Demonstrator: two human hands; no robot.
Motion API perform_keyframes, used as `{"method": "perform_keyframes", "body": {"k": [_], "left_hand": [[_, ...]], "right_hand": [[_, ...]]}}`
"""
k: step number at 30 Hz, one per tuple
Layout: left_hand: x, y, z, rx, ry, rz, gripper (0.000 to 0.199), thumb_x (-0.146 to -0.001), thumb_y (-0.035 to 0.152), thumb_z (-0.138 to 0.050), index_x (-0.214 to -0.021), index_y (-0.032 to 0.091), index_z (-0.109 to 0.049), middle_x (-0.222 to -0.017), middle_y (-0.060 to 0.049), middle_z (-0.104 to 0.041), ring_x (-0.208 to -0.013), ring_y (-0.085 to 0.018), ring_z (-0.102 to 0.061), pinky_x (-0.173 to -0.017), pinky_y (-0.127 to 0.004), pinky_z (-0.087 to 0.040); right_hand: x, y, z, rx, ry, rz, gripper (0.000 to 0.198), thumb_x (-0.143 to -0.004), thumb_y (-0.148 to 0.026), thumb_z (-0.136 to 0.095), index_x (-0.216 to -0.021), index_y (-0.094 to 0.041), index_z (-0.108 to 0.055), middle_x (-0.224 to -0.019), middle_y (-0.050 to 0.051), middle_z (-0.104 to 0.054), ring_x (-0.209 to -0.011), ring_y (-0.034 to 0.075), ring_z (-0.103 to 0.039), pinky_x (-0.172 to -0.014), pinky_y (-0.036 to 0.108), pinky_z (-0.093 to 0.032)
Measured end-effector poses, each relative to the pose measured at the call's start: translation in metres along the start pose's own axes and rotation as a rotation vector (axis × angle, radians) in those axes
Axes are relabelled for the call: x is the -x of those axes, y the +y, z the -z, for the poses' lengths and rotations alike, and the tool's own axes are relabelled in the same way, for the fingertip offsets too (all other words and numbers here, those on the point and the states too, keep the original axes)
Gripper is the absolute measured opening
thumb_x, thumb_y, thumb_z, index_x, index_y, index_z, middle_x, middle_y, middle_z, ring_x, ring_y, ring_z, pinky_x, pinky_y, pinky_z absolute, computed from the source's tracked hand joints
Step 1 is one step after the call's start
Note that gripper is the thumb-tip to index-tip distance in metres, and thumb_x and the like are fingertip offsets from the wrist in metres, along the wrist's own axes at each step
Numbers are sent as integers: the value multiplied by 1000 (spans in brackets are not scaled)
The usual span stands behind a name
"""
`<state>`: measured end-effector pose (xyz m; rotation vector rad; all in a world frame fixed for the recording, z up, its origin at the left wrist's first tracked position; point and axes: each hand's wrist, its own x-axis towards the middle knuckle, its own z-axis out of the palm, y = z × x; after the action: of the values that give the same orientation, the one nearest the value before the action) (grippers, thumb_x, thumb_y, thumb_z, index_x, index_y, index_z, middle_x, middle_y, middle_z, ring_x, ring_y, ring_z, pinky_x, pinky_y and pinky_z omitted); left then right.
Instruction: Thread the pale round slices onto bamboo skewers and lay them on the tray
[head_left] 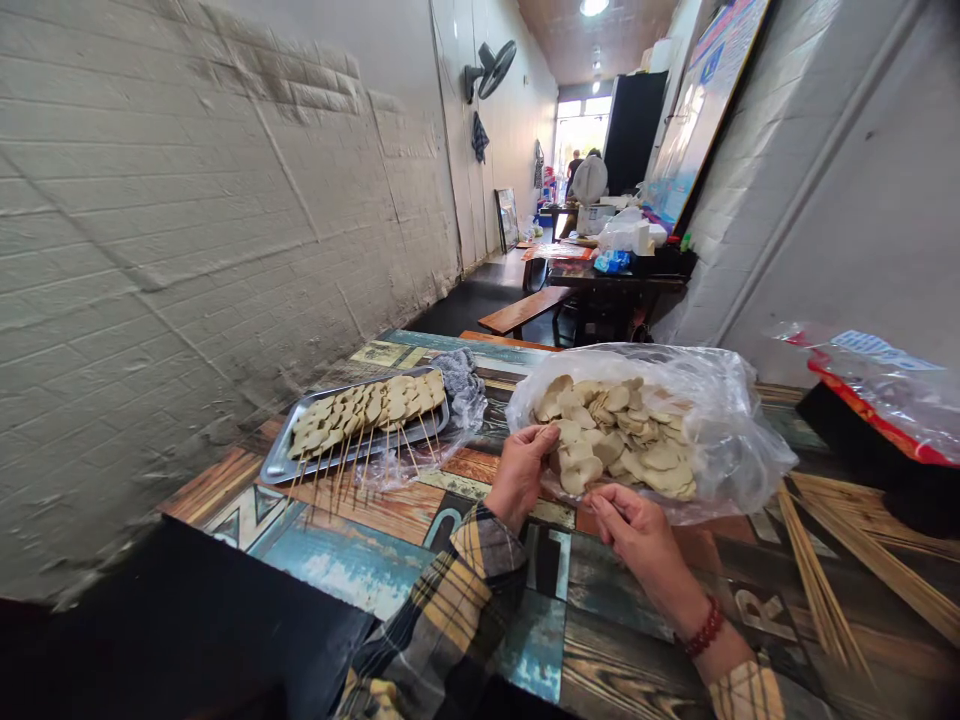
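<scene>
My left hand [523, 475] is closed in a pinch at the edge of a short row of thin, pale beige slices [576, 464]. Just below that row, my right hand [634, 530] pinches what looks like the end of a bamboo skewer, mostly hidden by the fingers. Behind both hands, a clear plastic bag [739, 430] lies spread open with a heap of loose slices [660, 455] on it. To the left, a metal tray [279, 462] bears rows of skewered slices [367, 410], their sticks pointing toward me over its near edge.
Loose bamboo skewers [817, 580] lie at the right. A black box [855, 420] with red-edged plastic packaging stands beyond them. Crumpled dark plastic [459, 375] sits by the tray. Farther back are a bench [525, 308], a cluttered table [615, 278] and people near the doorway.
</scene>
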<state>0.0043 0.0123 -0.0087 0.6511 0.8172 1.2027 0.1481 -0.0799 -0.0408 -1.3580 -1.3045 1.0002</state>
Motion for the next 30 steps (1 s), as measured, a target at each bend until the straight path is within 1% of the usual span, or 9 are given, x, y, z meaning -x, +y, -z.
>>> {"method": "perform_keyframes", "body": {"k": [7,12,14,18,21,25,30], "left_hand": [[0,-4,0,-22,-1,13,57,-34,49,-100,-67,12,-71,-60,2,-62,-54,-7,-50,-53,-22,-37],[4,-2,-4,-2,-55,14,59,-40,49,-99,-79,13,-73,-69,0,-67,-59,-10,-57,-58,-23,-44],[4,-2,-3,-18,-62,18,58,-41,49,-99,-78,14,-71,-68,1,-66,-58,-10,-57,-56,-23,-44],[2,-3,1,-42,-42,31,58,-38,49,-99,-68,15,-63,-59,5,-59,-51,-8,-51,-50,-21,-41],[-1,-4,4,-41,-34,37,59,-36,47,-99,-67,16,-61,-57,7,-56,-49,-7,-49,-48,-21,-40],[1,-1,4,-38,-44,56,60,-34,45,-100,-67,16,-59,-57,7,-55,-49,-7,-49,-48,-21,-41],[7,3,0,-62,-149,73,56,-43,42,-100,-76,15,-64,-67,3,-64,-55,-9,-58,-54,-22,-48]], "right_hand": [[-3,-2,-1,-42,17,-19,43,-83,-61,-63,-73,-20,-67,-48,-4,-50,-45,12,-40,-44,25,-25],[-4,-5,-1,-138,60,-82,48,-78,-67,-66,-75,-19,-67,-47,-6,-47,-41,10,-35,-42,24,-23],[-4,-6,-1,-186,82,-107,51,-75,-70,-68,-76,-19,-67,-47,-7,-46,-41,10,-33,-41,23,-22],[-5,-9,-1,-223,95,-129,53,-71,-72,-70,-76,-20,-66,-46,-7,-45,-40,9,-32,-41,23,-22],[-5,-8,0,-201,86,-120,52,-73,-71,-69,-77,-19,-66,-46,-7,-45,-40,9,-32,-41,23,-21],[-6,-2,2,-157,89,-77,49,-78,-68,-68,-76,-19,-66,-48,-6,-47,-42,10,-36,-42,23,-25],[-8,0,8,-148,117,-68,46,-79,-66,-66,-75,-20,-65,-49,-6,-49,-41,10,-36,-42,24,-25]]}}
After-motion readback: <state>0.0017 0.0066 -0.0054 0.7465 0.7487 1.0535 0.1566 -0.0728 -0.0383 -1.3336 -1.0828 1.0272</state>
